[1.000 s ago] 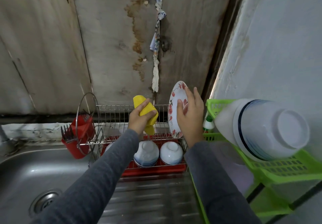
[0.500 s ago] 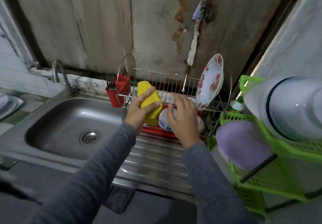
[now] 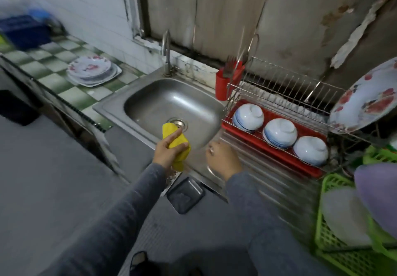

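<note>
My left hand [image 3: 166, 150] grips a folded yellow cloth [image 3: 177, 144] above the near rim of the steel sink [image 3: 150, 101]. My right hand [image 3: 222, 157] hovers over the ribbed drainboard, blurred, fingers loosely curled and holding nothing. A flowered plate [image 3: 365, 104] stands on edge in the wire dish rack [image 3: 285, 91] at the right. Three white bowls [image 3: 280, 133] lie upside down in the rack over its red tray. A stack of flowered plates [image 3: 91, 70] rests on the checkered counter left of the sink.
A tap [image 3: 166, 52] rises behind the sink. A red cutlery holder [image 3: 224, 82] with forks hangs on the rack's left end. A green plastic shelf [image 3: 343, 232] with lids and a purple dish stands at the right. A dark tray [image 3: 185, 194] sits below the sink edge.
My right hand let go of the flowered plate, left standing in the rack, and both hands drew back toward me and to the left. The view swung left, showing the sink and counter.
</note>
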Motion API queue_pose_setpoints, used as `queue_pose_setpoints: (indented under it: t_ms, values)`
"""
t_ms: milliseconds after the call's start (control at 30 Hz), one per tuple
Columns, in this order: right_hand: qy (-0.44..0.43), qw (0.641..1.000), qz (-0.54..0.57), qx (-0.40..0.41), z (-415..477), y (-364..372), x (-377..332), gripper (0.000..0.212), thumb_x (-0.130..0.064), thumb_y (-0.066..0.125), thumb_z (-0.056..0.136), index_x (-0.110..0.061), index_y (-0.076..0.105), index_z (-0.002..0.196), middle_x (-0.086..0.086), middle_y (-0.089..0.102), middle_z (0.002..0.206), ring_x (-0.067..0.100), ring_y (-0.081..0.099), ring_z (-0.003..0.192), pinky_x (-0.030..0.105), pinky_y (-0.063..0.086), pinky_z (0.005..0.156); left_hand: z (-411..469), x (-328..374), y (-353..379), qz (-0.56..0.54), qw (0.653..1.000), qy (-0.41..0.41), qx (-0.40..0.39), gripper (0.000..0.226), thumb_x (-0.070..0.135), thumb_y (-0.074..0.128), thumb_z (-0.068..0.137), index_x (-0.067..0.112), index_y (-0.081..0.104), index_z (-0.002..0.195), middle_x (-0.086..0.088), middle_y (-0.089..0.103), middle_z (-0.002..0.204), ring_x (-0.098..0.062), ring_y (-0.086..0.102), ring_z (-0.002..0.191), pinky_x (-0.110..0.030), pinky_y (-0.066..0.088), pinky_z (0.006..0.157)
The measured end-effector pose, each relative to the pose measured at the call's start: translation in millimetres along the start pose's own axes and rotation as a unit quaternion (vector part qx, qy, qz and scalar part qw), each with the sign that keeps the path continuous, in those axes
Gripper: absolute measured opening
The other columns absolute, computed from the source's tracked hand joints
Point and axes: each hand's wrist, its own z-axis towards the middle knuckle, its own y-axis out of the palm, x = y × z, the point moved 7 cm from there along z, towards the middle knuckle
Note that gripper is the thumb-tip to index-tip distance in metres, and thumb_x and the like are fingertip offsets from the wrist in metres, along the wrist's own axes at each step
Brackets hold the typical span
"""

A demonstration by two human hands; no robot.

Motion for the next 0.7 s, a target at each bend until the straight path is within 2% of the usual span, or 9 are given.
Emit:
queue_pose_setpoints:
  t_ms: [67,100,233,267,367,433,500,567,700]
  values:
    - [-0.009,0.999,-0.013,-0.041,9.0,22.5,-25.9,0.028,-0.022,0.048,0.097,-0.001,0.066,0.099,0.024,0.068,0.106,0.042,0.063,0.099,0.042,0.050,0.082,3.8,-1.2,-38.2,0.002,0.999,-0.007,0.034,0.056,0.003,0.076,0.081,0.031,0.064,0.128,-0.012,0.060,0.130,-0.024,0.062,0.105,-0.040,0.057,0.090]
    - [-0.014,0.998,-0.019,-0.055,13.6,32.3,-40.2,0.029,-0.023,0.047,0.098,-0.001,0.066,0.100,0.024,0.068,0.107,0.041,0.063,0.100,0.041,0.049,0.083,5.7,0.2,-57.1,0.001,0.999,-0.010,0.047,0.056,0.004,0.077,0.081,0.030,0.064,0.129,-0.012,0.059,0.131,-0.024,0.062,0.105,-0.041,0.057,0.091]
    - [-0.044,0.995,-0.019,-0.092,36.0,72.6,-105.7,0.029,-0.024,0.044,0.098,-0.005,0.066,0.101,0.019,0.068,0.106,0.039,0.062,0.101,0.040,0.048,0.082,15.5,16.1,-130.8,0.001,0.997,-0.016,0.077,0.055,0.001,0.072,0.086,0.021,0.060,0.136,-0.007,0.058,0.120,-0.008,0.062,0.082,-0.016,0.056,0.063]
    - [-0.049,0.994,-0.017,-0.099,41.8,81.7,-124.4,0.029,-0.024,0.043,0.099,-0.006,0.066,0.103,0.018,0.068,0.107,0.039,0.061,0.101,0.040,0.049,0.083,20.1,21.0,-150.6,0.006,0.996,-0.015,0.085,0.055,0.001,0.072,0.086,0.020,0.060,0.136,-0.007,0.058,0.120,-0.008,0.061,0.083,-0.015,0.054,0.062]
    - [-0.061,0.991,-0.008,-0.122,59.1,109.2,-182.2,0.029,-0.024,0.042,0.100,-0.007,0.065,0.108,0.016,0.068,0.109,0.038,0.060,0.102,0.039,0.049,0.084,34.8,35.8,-210.1,0.029,0.994,-0.009,0.103,0.054,0.005,0.075,0.085,0.026,0.063,0.133,-0.007,0.056,0.131,-0.019,0.058,0.108,-0.025,0.052,0.083]
    - [-0.074,0.988,-0.011,-0.134,72.3,126.8,-218.9,0.027,-0.024,0.043,0.100,-0.008,0.064,0.105,0.016,0.067,0.108,0.037,0.061,0.102,0.039,0.049,0.085,46.9,42.7,-246.8,0.041,0.993,-0.006,0.112,0.052,0.007,0.076,0.084,0.031,0.063,0.129,-0.008,0.056,0.135,-0.023,0.056,0.117,-0.033,0.050,0.094]
    - [-0.086,0.986,-0.010,-0.142,87.9,143.4,-251.0,0.024,-0.025,0.045,0.100,-0.008,0.063,0.101,0.017,0.066,0.110,0.037,0.061,0.104,0.040,0.050,0.087,58.5,52.8,-278.6,0.041,0.991,0.003,0.124,0.052,0.008,0.077,0.083,0.036,0.063,0.124,-0.008,0.056,0.136,-0.025,0.055,0.119,-0.034,0.049,0.097]
    - [-0.101,0.984,-0.009,-0.149,103.7,156.6,-280.2,0.027,-0.025,0.046,0.100,-0.007,0.065,0.108,0.017,0.066,0.115,0.036,0.060,0.109,0.040,0.051,0.089,71.0,62.8,-305.9,0.035,0.990,0.005,0.135,0.052,0.008,0.077,0.083,0.037,0.063,0.123,-0.008,0.055,0.136,-0.024,0.055,0.119,-0.034,0.049,0.098]
    - [-0.130,0.979,-0.013,-0.154,134.9,171.1,-334.0,0.032,-0.025,0.045,0.101,-0.006,0.065,0.118,0.017,0.066,0.119,0.035,0.059,0.114,0.039,0.049,0.092,96.4,84.8,-346.4,0.012,0.990,0.000,0.140,0.053,0.005,0.074,0.085,0.026,0.063,0.132,-0.005,0.055,0.128,-0.021,0.055,0.110,-0.031,0.048,0.094]
